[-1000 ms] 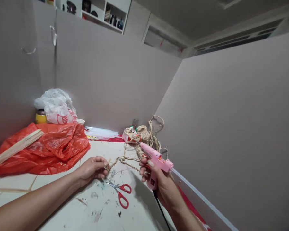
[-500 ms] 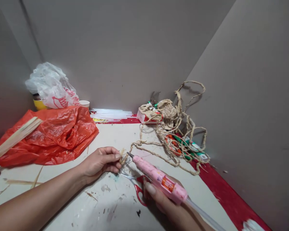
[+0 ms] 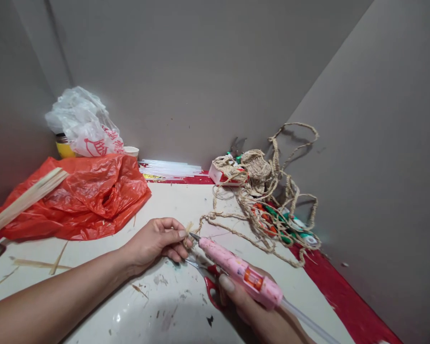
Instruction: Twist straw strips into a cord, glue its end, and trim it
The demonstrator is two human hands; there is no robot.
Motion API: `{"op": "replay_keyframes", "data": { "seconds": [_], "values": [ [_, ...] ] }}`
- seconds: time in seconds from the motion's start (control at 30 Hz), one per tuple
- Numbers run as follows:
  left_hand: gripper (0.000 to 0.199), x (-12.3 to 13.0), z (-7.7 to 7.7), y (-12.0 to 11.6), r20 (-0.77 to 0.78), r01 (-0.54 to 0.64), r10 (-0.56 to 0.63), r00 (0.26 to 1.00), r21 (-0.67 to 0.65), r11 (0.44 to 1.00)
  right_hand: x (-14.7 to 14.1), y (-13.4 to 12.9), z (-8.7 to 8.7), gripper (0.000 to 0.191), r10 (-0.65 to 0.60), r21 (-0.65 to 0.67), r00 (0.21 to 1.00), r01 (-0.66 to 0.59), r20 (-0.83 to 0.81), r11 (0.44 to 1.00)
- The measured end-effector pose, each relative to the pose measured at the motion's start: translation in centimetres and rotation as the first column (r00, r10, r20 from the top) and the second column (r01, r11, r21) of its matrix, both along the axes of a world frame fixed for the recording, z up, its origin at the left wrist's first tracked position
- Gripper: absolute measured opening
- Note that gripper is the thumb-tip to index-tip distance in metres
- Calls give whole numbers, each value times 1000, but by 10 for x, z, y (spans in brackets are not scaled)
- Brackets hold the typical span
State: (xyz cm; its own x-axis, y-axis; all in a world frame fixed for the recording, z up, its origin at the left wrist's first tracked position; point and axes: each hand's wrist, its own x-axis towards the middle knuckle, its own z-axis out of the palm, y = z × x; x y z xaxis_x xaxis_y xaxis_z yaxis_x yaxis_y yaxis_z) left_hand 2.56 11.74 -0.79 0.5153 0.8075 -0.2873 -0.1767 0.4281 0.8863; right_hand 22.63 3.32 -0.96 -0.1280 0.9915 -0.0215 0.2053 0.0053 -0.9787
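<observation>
Well, L hand (image 3: 161, 241) has its fingers pinched on the cord end (image 3: 189, 226), approx. mid-table (image 3: 157, 315), & R hand (image 3: 251, 308) is wrapped round 1 pink glue gun (image 3: 225, 255); hands apart, nozzle right by the cord, can't tell if touching. Progress: lots of cord's braided already, I'd judge, but this end shows loose fibres, so prob. unfinished; can't make out any glue on it. From there: 1 pr. scissors (image 3: 208, 285) at 5 o'clock, partly under R hand; 1 cord heap (image 3: 256, 165) at 2, strands too tangled to count; several glue sticks (image 3: 172, 168) betw. 11 & 12, too bunched to count; 1 red bag (image 3: 103, 191) at 10; 1 white bag (image 3: 80, 114), 1 yellow jar (image 3: 65, 151), 1 cup (image 3: 131, 151) betw. 10 & 11
</observation>
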Motion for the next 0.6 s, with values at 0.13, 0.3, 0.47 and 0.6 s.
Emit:
{"op": "replay_keyframes", "data": {
  "seconds": [0.13, 0.3, 0.47, 0.6],
  "values": [
    [28, 2, 0, -1, 6, -12, 12, 1000, -6, 1000, 6, 2, -4, 44, 49, -29, 997, -48, 52, 998],
    [28, 3, -2, -2, 44, -28, 29, 999, -12, 1000, 5, 2, -10, 56, -4, -51, 1000, 3, -21, 999],
    [28, 2, -5, -2, 68, -21, 22, 997, -23, 1000, 1, 1, -8, 56, -45, -36, 998, 47, 42, 998],
    [29, 2, -5, -3, 71, -20, 21, 997, -22, 1000, 2, 0, -11, 57, -94, -52, 992, 99, 89, 994]
  ]
}}
